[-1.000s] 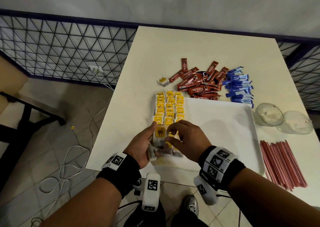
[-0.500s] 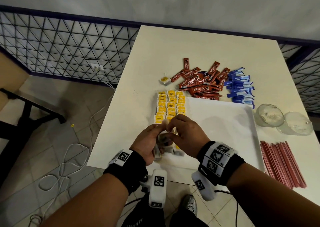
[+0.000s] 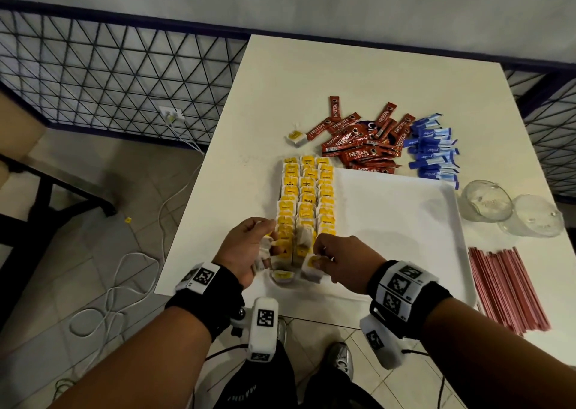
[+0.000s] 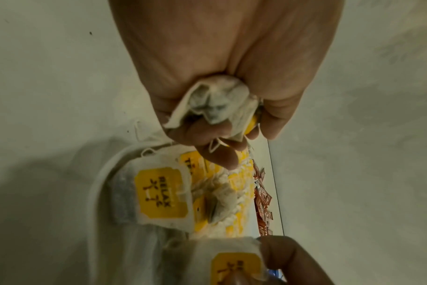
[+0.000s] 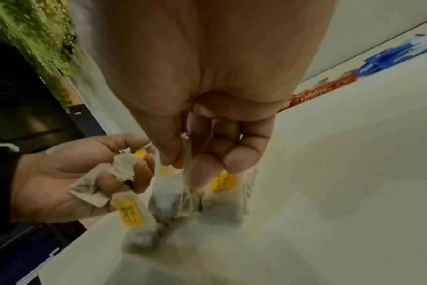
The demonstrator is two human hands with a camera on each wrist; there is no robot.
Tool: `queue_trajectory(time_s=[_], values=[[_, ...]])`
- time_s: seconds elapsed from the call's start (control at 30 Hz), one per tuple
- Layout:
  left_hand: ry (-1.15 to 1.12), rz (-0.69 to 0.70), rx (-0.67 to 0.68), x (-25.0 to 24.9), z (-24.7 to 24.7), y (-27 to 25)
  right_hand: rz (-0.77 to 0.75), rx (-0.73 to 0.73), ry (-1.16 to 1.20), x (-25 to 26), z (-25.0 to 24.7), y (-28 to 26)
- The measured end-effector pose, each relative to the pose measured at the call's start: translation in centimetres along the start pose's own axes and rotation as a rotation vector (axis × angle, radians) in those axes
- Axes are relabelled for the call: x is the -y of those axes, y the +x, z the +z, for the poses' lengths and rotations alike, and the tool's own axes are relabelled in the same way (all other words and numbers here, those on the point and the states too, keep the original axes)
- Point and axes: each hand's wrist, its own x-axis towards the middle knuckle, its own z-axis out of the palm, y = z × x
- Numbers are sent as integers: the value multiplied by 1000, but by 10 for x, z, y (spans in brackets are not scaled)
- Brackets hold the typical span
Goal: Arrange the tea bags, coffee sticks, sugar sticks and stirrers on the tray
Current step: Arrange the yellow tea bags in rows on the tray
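Note:
Yellow-tagged tea bags (image 3: 307, 196) lie in three rows along the left side of the white tray (image 3: 399, 221). At the rows' near end, my left hand (image 3: 249, 249) grips a bunch of tea bags (image 4: 217, 108) in its curled fingers. My right hand (image 3: 336, 259) pinches one tea bag (image 3: 311, 267) by its yellow tag (image 5: 181, 164) between thumb and forefinger, just over the tray's near left corner. Loose tea bags (image 5: 222, 194) stand under both hands. Red coffee sticks (image 3: 361, 140), blue sugar sticks (image 3: 433, 150) and red stirrers (image 3: 505, 287) lie on the table off the tray.
One stray tea bag (image 3: 295, 137) lies left of the coffee pile. Two clear glass cups (image 3: 486, 201) lie on their sides right of the tray. The table's near edge (image 3: 218, 298) is just below my wrists; floor cables (image 3: 124, 284) lie at left.
My hands have come apart and dropped to the tray's near left corner. The right hand now pinches a single tea bag pulled away from the left hand's bunch.

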Motion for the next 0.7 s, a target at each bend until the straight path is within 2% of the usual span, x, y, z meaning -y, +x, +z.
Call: queue_trajectory(time_s=[0.2, 0.43, 0.57, 0.7], values=[[7, -11, -15, -1, -3, -4, 29, -14, -72, 2, 20, 16], [43, -14, -4, -2, -6, -6, 45, -161, -144, 6, 30, 26], [89, 2, -3, -4, -7, -7, 36, -180, -214, 3, 34, 27], [292, 96, 21, -6, -14, -12, 14, -129, -301, 3, 36, 28]])
